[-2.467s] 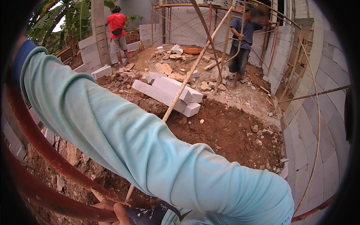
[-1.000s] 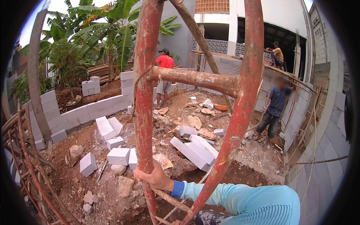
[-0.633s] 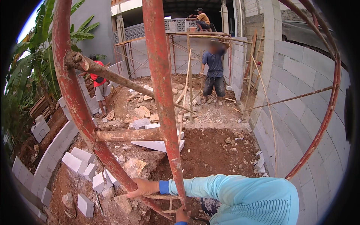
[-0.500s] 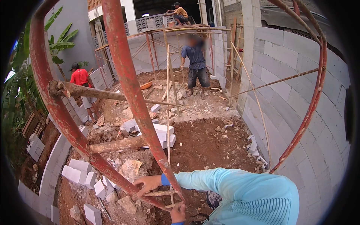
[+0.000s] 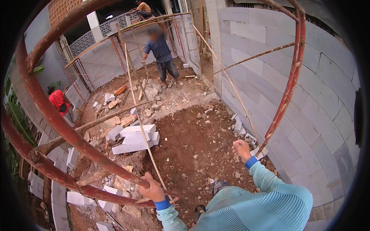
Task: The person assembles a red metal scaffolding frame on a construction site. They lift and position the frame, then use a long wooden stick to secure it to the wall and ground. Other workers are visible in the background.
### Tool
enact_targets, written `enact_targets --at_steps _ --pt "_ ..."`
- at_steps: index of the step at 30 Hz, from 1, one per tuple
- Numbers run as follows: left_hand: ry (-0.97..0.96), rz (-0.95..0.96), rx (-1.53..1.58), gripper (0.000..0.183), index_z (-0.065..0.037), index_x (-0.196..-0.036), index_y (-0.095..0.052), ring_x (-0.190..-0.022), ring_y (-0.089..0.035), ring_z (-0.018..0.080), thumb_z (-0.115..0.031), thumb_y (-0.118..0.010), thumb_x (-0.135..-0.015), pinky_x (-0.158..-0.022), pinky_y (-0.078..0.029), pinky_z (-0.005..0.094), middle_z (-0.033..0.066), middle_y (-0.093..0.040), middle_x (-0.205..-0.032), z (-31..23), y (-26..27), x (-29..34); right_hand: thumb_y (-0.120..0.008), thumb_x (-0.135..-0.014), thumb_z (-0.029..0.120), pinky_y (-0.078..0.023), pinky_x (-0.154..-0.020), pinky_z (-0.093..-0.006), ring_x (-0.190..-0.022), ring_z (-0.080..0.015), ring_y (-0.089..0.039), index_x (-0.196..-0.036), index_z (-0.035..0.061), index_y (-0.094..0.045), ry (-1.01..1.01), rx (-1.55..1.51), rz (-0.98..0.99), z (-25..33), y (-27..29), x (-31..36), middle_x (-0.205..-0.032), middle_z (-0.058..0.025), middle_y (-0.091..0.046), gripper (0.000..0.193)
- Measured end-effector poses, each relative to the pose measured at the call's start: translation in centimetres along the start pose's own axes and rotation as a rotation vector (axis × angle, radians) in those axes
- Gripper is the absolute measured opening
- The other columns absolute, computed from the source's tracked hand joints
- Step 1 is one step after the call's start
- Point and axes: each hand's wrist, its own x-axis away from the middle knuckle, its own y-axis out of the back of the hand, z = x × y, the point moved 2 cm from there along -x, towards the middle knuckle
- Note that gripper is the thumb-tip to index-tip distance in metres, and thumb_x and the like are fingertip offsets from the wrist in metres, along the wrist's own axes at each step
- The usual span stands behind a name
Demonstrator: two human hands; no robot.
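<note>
My left hand [image 5: 153,189] is wrapped round the lower bar of a red tubular scaffold frame [image 5: 71,125], which tilts across the left side of the view. Short rusty rungs [image 5: 52,144] join its two curved-looking tubes. My right hand [image 5: 241,149] hangs in the air over the dirt, its fingers curled in with nothing visible in them. It is nearest to the foot of another red scaffold upright [image 5: 283,104], beside the block wall [image 5: 293,84]. A thin brace pole [image 5: 144,131] runs upward from close to my left hand.
White blocks [image 5: 135,140] lie stacked on rubble ahead. A second thin diagonal pole [image 5: 227,81] slants toward the right upright. One person in dark clothes [image 5: 162,54] stands ahead; another in red [image 5: 58,102] is at the left, and a third [image 5: 142,9] crouches high at the back.
My right hand has let go of the scaffold frame and swung right. My left hand now grips the frame. The view has shifted, and the frame appears lower and more tilted.
</note>
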Motion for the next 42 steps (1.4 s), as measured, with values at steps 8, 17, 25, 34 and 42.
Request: enact_targets --at_steps 8,17,25,34,42 --pt "-0.069 -0.099 -0.021 0.032 -0.006 -0.076 -0.051 -0.043 -0.038 0.0060 -0.023 -0.061 -0.101 -0.041 -0.027 0.0239 -0.0017 -0.044 -0.053 0.4 0.2 1.2 -0.070 -0.093 0.033 -0.051 -0.072 -0.0308 -0.089 -0.0163 -0.060 -0.120 0.0022 -0.057 0.703 0.059 -0.821 13.8 18.6 -3.2 -0.104 -0.0083 -0.060 0.043" --pt "-0.057 -0.113 -0.047 0.031 -0.008 -0.076 -0.050 -0.039 -0.039 0.0066 -0.022 -0.061 -0.101 -0.038 -0.029 0.0232 -0.0015 -0.044 -0.051 -0.9 -0.6 1.7 -0.077 -0.082 0.054 -0.046 -0.099 -0.0423 -0.120 -0.0323 -0.053 -0.139 -0.0043 -0.046 0.905 0.362 -1.182 29.1 33.3 -6.5 -0.134 -0.0236 -0.049 0.087" --pt "-0.054 -0.210 -0.070 0.032 -0.009 -0.075 -0.049 -0.039 -0.039 0.0068 -0.022 -0.062 -0.100 -0.038 -0.028 0.0231 -0.0006 -0.045 -0.053 -1.0 0.0 2.0 -0.075 -0.085 0.051 -0.052 -0.091 -0.0384 -0.104 -0.0290 -0.065 -0.127 -0.0091 -0.055 0.883 0.120 -0.805 27.0 34.2 -15.2 -0.112 -0.0198 -0.065 0.076" --pt "-0.085 -0.277 -0.102 0.031 -0.010 -0.076 -0.051 -0.041 -0.035 0.0056 -0.026 -0.065 -0.099 -0.038 -0.025 0.0232 -0.0022 -0.043 -0.053 -0.5 0.6 2.1 -0.073 -0.092 0.034 -0.030 -0.040 -0.0244 -0.045 -0.0048 -0.041 -0.087 0.0014 -0.064 0.746 -0.139 -0.570 25.5 34.1 -18.1 -0.064 0.0019 -0.052 0.034" --pt "-0.076 -0.323 -0.098 0.032 -0.011 -0.076 -0.050 -0.040 -0.035 0.0053 -0.028 -0.066 -0.098 -0.038 -0.025 0.0234 -0.0031 -0.042 -0.052 -0.8 0.1 2.2 -0.070 -0.094 0.034 -0.028 -0.041 -0.0244 -0.044 -0.0040 -0.040 -0.080 0.0064 -0.063 0.720 -0.121 -0.626 25.8 33.9 -18.0 -0.057 0.0062 -0.046 0.032"
